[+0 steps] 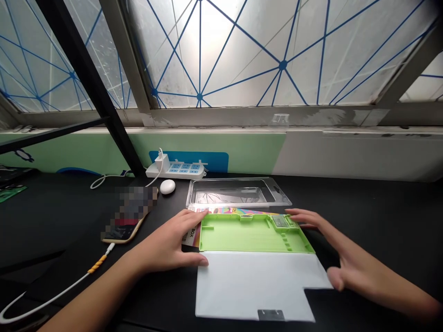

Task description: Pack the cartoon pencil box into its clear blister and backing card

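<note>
A green plastic tray (254, 235) lies on the black desk with a white flat panel (256, 286) joined to its near edge. My left hand (173, 242) rests at the tray's left side, fingers stretched out and touching the tray's left edge and a colourful printed card (238, 210) under it. My right hand (332, 249) lies open at the tray's right side, fingertips touching its far right corner. A clear plastic blister cover (238, 191) sits just behind the tray.
A phone (129, 216) with a white cable (51, 297) lies to the left. A white power strip (176, 169) and a small white oval case (167, 186) stand by the wall. A black diagonal frame bar (93, 87) rises at the left.
</note>
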`<state>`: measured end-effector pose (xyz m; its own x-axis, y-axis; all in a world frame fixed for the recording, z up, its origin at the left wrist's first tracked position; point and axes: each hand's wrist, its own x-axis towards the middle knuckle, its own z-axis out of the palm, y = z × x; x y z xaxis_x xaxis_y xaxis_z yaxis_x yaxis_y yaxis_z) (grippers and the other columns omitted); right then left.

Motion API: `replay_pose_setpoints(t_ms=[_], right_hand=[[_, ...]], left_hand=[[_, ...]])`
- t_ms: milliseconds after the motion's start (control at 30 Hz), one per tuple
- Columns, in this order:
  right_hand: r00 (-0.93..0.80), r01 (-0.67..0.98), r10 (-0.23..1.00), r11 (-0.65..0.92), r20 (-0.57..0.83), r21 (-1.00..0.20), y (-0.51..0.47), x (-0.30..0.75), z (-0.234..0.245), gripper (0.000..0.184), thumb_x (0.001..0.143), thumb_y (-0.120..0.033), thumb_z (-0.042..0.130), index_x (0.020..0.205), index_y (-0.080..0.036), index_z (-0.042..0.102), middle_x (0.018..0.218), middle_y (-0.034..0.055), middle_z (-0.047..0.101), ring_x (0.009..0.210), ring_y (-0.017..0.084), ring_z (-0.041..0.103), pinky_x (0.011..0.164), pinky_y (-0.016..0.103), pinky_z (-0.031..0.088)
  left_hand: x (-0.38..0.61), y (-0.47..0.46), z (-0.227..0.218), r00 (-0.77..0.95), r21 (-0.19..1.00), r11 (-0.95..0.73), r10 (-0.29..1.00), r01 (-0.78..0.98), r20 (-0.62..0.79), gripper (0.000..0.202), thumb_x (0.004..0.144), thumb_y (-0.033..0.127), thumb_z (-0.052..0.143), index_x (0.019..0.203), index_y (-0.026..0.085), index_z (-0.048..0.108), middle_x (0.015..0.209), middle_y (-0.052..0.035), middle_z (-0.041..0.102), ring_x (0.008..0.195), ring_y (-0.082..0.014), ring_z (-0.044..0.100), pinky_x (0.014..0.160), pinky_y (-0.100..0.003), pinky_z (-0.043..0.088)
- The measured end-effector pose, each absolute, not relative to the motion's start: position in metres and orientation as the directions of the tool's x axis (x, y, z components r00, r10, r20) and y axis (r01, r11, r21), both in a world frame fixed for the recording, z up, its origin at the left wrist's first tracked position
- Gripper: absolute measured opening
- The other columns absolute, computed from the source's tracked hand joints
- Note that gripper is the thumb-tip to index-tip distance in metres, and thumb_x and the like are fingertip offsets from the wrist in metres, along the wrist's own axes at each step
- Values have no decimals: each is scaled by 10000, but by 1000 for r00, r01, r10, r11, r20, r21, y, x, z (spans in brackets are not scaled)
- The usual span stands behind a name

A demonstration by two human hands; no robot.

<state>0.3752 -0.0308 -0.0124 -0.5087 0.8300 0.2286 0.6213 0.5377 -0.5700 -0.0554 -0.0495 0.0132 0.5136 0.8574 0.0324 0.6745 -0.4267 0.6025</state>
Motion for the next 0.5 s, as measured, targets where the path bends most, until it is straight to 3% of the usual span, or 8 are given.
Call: replay_pose_setpoints(t_ms=[100, 200, 367, 500], right_hand=[[-573, 661, 817, 512, 72, -549, -36, 375, -9, 1304, 545, -689, 898, 1627, -405, 228, 1690, 112, 321, 1443, 445, 433, 1086, 552, 487], [-592, 682, 806, 497, -4, -536, -37, 381, -4, 1455, 482, -582, 971, 1650, -408, 121, 1687, 117, 318, 1422, 452, 443, 1075, 553, 492], [-615, 687, 788, 549, 22, -475, -31, 389, -2, 1194, 623, -515, 935, 1613, -454, 268, 1685, 85, 325, 1416, 436, 453, 1052, 542, 527], [-601, 678, 796, 555, 70, -483, -29, 385, 0, 954, 761, -489, 852, 1574, -458, 354, 1642, 62, 420, 1401, 399, 496, 1037, 509, 553]], left_hand=[[-56, -48, 13, 506, 593, -415, 862, 690, 14, 908, 869, 499, 773, 1624, 254, 331, 1599, -120, 463, 1477, -345, 392, 1222, -501, 355], [-56, -48, 13, 501, 596, -409, 866, 691, 13, 846, 904, 467, 739, 1619, 250, 343, 1584, -112, 481, 1460, -330, 420, 1220, -476, 365], [-56, -47, 13, 494, 603, -410, 869, 685, 29, 725, 953, 440, 678, 1598, 278, 391, 1529, -93, 539, 1410, -318, 487, 1195, -459, 400], [-58, -46, 11, 491, 593, -414, 871, 690, 37, 676, 979, 468, 634, 1590, 293, 407, 1530, -90, 538, 1411, -317, 489, 1190, -448, 401]])
